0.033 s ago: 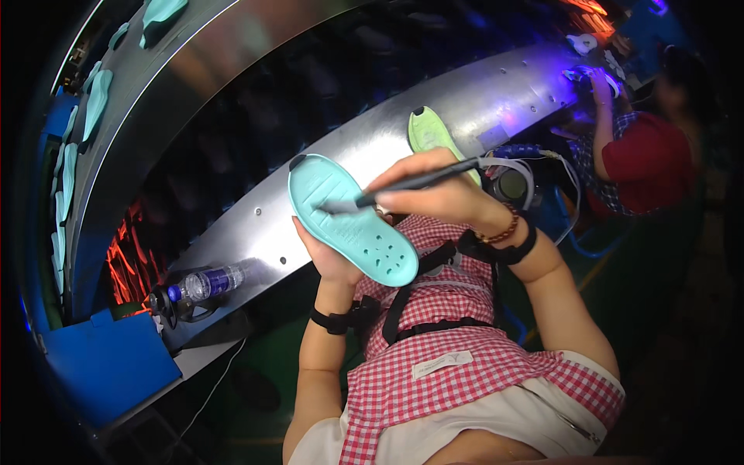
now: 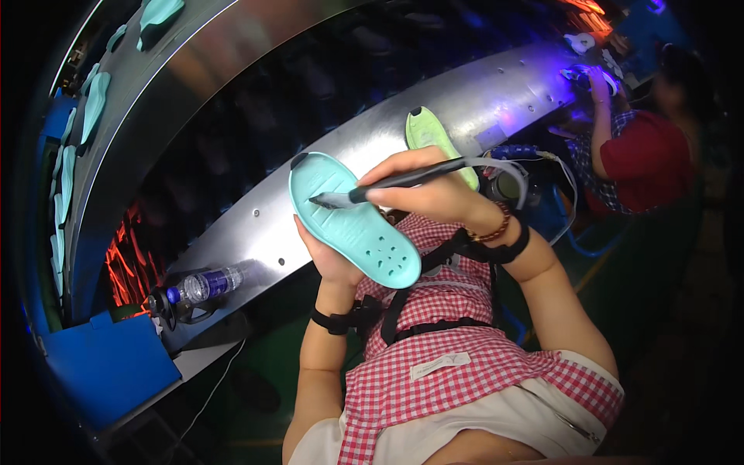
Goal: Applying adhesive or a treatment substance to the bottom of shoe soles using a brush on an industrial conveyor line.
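A turquoise shoe sole (image 2: pixel 360 229) with a dark patch at its far tip and several small holes near its close end lies tilted over my left hand (image 2: pixel 329 252), which is closed on it from below; most of those fingers are hidden. Pinched like a pen in my right hand (image 2: pixel 434 194) is a brush (image 2: pixel 403 180) with a black handle and a pale hose at its rear. Its dark, wet-looking bristles touch or hover just over the sole's inner face, near the grooves. Behind my right hand, a lime green sole (image 2: pixel 425 130) rests on the metal ledge, partly covered.
The curved metal ledge (image 2: pixel 248 240) runs from lower left to upper right. A water bottle (image 2: pixel 209 284) lies on its left part. Further left, several turquoise soles (image 2: pixel 94 101) ride a curved track. A co-worker in red (image 2: pixel 647 159) works at right, by a round container (image 2: pixel 508 186).
The brush tip has shifted slightly left and up across the sole, and its bristles look sharper now. The sole has tipped very slightly; both hands keep their hold.
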Motion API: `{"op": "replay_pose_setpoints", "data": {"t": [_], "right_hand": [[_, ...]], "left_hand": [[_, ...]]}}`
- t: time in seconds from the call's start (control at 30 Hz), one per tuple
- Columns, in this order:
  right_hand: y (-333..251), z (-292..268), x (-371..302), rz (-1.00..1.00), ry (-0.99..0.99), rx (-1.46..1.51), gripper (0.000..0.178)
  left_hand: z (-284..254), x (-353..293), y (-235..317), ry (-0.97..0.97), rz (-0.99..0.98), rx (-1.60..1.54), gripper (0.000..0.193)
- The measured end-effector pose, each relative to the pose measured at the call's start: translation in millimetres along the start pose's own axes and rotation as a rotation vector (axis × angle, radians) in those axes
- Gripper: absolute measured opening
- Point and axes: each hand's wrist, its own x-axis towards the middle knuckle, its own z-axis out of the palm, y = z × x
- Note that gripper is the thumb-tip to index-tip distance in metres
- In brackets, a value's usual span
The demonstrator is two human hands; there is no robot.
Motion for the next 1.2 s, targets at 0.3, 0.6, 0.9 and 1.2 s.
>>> {"op": "replay_pose_setpoints", "data": {"t": [0.3,0.6,0.9,1.2], "right_hand": [[-4,-2,-11,-0.117,0.023,-0.129,0.016],[4,-6,-20,-0.361,-0.088,-0.186,0.018],[11,-13,-21,-0.261,-0.037,-0.168,0.023],[17,-9,-23,-0.174,-0.069,-0.034,0.022]], "left_hand": [[13,2,8,-0.064,0.213,0.057,0.058],[15,17,19,0.096,0.534,0.155,0.083],[21,13,37,-0.101,0.573,-0.016,0.091],[17,8,44,-0.166,0.567,0.065,0.099]]}}
